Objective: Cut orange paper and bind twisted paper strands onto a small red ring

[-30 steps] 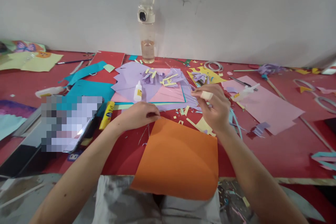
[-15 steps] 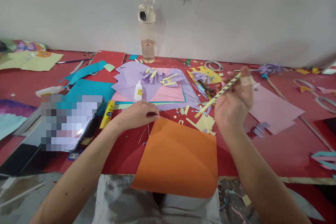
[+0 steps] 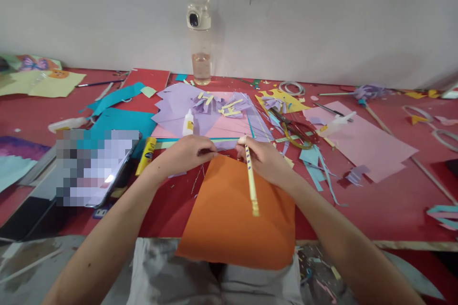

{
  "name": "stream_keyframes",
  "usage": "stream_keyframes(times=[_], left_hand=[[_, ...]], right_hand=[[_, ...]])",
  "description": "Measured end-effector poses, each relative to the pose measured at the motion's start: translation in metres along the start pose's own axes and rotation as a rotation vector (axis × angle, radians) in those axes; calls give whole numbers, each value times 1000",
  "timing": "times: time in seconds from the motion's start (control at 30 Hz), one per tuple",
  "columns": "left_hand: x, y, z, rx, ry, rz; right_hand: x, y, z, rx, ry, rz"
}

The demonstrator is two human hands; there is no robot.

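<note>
Head: left hand (image 3: 196, 151) touches one orange sheet (image 3: 225, 214), right hand (image 3: 267, 158) holds one pencil (image 3: 251, 181).

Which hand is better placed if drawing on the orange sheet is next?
Right, I'd judge: the right hand already holds the pencil over the orange sheet. The left hand is at the sheet's far left corner, better placed to steady it.

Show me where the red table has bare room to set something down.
The widest bare patch of the table is front right, between the right forearm, the pink paper and the paper strips. A smaller one lies far left, between the yellow paper and the painted paper. The middle is crowded: purple paper, scissors.
</note>
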State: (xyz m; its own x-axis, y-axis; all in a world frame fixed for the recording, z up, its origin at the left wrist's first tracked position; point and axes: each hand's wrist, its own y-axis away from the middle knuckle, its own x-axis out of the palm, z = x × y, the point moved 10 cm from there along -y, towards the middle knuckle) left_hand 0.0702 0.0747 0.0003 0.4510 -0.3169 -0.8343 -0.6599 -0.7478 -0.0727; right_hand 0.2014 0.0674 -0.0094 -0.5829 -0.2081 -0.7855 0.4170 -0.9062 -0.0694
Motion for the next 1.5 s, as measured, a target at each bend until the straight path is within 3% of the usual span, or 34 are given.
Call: stream_keyframes(times=[0.17,0.33,0.57,1.17,1.5], left_hand=[[-1,0,-2,36,14,-12],[4,1,-4,40,59,51],[10,3,-6,70,73,110],[14,2,-7,82,-15,106],[16,0,-6,77,-153,77]], right_hand=[[6,0,0,-28,198,22],[15,1,5,-141,111,119],[12,1,7,-177,38,156],[11,-1,9,-241,37,121],[18,0,8,-270,195,111]])
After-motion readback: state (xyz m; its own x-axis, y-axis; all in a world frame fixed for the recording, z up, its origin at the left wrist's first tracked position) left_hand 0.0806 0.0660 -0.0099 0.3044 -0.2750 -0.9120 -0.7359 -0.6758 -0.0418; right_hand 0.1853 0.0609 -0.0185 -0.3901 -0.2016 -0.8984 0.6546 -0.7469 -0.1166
